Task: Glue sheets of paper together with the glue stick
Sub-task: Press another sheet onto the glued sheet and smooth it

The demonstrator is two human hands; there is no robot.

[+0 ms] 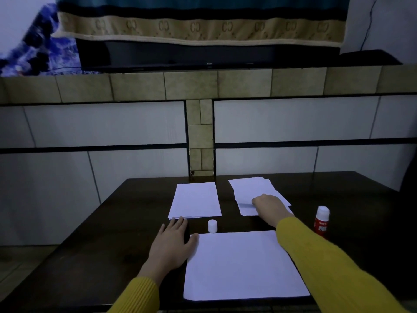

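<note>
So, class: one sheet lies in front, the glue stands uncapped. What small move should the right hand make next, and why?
Probably lift the top sheet off the far right pile: the right hand already rests on it, while the left hand lies flat beside the near sheet, which awaits a partner.

Paper lots: three – near sheet (pixel 243 265), left stack (pixel 195 199), right pile (pixel 250 190). Glue stick (pixel 321 222): one. Cap (pixel 212 226): one.

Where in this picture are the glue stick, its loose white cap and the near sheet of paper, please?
glue stick (pixel 321 223): head view, on the red label of its body.
white cap (pixel 212 226): head view, on the cap's side wall.
near sheet of paper (pixel 243 265): head view, on the bare middle of the sheet.
</note>
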